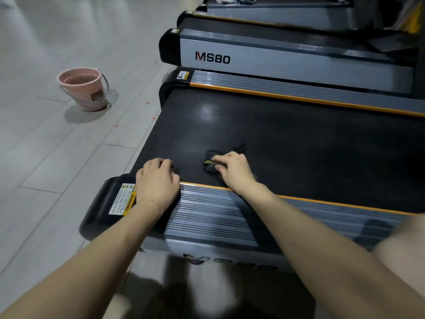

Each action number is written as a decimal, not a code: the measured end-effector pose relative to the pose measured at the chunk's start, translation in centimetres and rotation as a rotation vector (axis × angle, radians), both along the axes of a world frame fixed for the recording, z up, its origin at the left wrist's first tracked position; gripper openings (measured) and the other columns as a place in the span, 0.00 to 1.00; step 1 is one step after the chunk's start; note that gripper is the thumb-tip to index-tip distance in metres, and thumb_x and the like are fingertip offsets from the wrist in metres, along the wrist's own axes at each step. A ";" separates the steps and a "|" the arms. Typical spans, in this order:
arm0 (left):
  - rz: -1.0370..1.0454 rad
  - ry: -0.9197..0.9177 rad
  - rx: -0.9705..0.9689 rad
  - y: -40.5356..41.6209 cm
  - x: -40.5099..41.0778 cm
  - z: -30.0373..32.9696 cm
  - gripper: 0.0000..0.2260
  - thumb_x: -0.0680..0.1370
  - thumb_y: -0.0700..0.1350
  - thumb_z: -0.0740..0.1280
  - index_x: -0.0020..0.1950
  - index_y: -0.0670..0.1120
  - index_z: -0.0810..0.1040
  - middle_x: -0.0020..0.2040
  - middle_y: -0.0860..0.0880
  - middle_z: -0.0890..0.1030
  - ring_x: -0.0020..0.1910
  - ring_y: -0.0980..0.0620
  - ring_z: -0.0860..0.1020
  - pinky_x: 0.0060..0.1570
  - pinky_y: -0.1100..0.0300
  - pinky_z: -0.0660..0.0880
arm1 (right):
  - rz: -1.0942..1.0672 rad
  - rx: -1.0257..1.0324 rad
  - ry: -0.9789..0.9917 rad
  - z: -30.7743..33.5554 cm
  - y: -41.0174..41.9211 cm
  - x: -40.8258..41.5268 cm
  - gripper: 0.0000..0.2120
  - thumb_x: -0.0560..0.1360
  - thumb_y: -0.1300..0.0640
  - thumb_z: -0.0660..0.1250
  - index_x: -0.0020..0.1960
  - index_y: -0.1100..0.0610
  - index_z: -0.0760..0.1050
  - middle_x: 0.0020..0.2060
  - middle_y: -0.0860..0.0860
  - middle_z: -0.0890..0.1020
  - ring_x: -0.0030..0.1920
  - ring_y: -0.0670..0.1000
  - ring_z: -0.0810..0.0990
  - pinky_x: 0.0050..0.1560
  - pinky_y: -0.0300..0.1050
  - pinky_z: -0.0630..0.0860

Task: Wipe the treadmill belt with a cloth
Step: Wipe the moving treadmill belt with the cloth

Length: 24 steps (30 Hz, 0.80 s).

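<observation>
The cloth (pixel 212 164), dark with a green patch, lies bunched on the black treadmill belt (pixel 276 139) near its rear end, close to the near side rail (pixel 213 210). The right hand (pixel 232 170) rests on top of it, fingers curled and gripping the fabric. The left hand (pixel 157 180) sits just beside, at the belt's near corner, fingers bent down onto the belt edge; whether they hold anything cannot be told.

To wipe well, the right hand likely needs to flatten the cloth for fuller contact and press it in long overlapping strokes across the belt, while the left hand braces the body.

The sticker (pixel 123 199) by the left wrist reads "WARNING". The next treadmill (pixel 287 63) carries "MS80" on its side. A pink bucket (pixel 84 88) holding water stands on the floor (pixel 57 157), well apart.
</observation>
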<state>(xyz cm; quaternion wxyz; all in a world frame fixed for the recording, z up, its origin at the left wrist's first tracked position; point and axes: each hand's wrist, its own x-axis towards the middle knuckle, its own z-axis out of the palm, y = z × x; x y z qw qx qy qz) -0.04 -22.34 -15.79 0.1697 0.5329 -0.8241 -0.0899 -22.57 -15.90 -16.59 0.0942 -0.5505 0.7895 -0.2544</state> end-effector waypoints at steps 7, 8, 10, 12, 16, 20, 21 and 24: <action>0.093 -0.093 -0.048 -1.5 5.0 -0.2 0.14 0.77 0.48 0.61 0.60 0.49 0.78 0.64 0.46 0.77 0.64 0.42 0.72 0.63 0.43 0.68 | 0.389 0.059 0.136 0.9 -1.6 3.5 0.12 0.79 0.55 0.67 0.62 0.47 0.81 0.58 0.51 0.77 0.57 0.56 0.71 0.62 0.47 0.70; 0.107 -0.090 -0.042 -1.5 5.3 -0.4 0.14 0.77 0.48 0.60 0.60 0.50 0.78 0.64 0.46 0.76 0.65 0.42 0.72 0.64 0.43 0.68 | 0.354 0.044 0.184 0.6 -0.6 0.9 0.12 0.78 0.56 0.69 0.61 0.48 0.82 0.56 0.52 0.78 0.55 0.57 0.73 0.61 0.48 0.72; 0.130 -0.088 -0.044 -1.4 5.4 -0.8 0.13 0.78 0.50 0.60 0.59 0.49 0.78 0.64 0.46 0.76 0.65 0.42 0.72 0.64 0.42 0.68 | 0.170 0.010 0.193 0.5 1.2 -3.8 0.12 0.77 0.57 0.70 0.59 0.48 0.82 0.53 0.54 0.79 0.53 0.61 0.77 0.59 0.50 0.75; 0.144 -0.095 -0.040 -0.9 5.2 -1.4 0.13 0.78 0.50 0.59 0.58 0.49 0.78 0.64 0.45 0.76 0.65 0.42 0.71 0.63 0.42 0.68 | -0.048 0.001 0.105 0.3 1.1 -5.4 0.12 0.77 0.56 0.69 0.59 0.48 0.83 0.51 0.56 0.79 0.53 0.61 0.78 0.58 0.49 0.75; 0.191 -0.088 -0.070 0.5 4.6 -2.2 0.15 0.78 0.51 0.55 0.57 0.48 0.78 0.63 0.45 0.76 0.65 0.43 0.72 0.60 0.43 0.69 | -0.033 -0.018 0.093 0.0 -4.7 1.9 0.11 0.77 0.54 0.68 0.57 0.45 0.83 0.51 0.57 0.79 0.53 0.61 0.77 0.59 0.48 0.71; 0.296 -0.077 -0.093 0.8 4.6 -2.1 0.16 0.77 0.52 0.55 0.56 0.46 0.76 0.59 0.44 0.76 0.61 0.42 0.72 0.57 0.43 0.69 | 0.345 0.067 0.128 0.5 -5.4 7.0 0.12 0.80 0.51 0.65 0.62 0.44 0.80 0.56 0.53 0.76 0.57 0.56 0.70 0.62 0.48 0.68; 0.306 -0.079 -0.089 0.7 4.6 -2.0 0.15 0.77 0.52 0.56 0.55 0.46 0.76 0.58 0.44 0.77 0.61 0.42 0.72 0.56 0.43 0.69 | 0.431 0.045 0.168 0.4 -4.7 6.3 0.12 0.80 0.52 0.65 0.63 0.44 0.79 0.56 0.52 0.76 0.56 0.55 0.69 0.59 0.47 0.68; 0.302 -0.095 -0.092 0.7 4.5 -2.2 0.14 0.77 0.52 0.56 0.54 0.47 0.77 0.56 0.46 0.77 0.59 0.43 0.73 0.55 0.45 0.69 | 0.407 -0.035 0.303 0.1 -4.2 1.5 0.12 0.78 0.54 0.68 0.59 0.44 0.80 0.51 0.54 0.76 0.51 0.59 0.73 0.52 0.46 0.74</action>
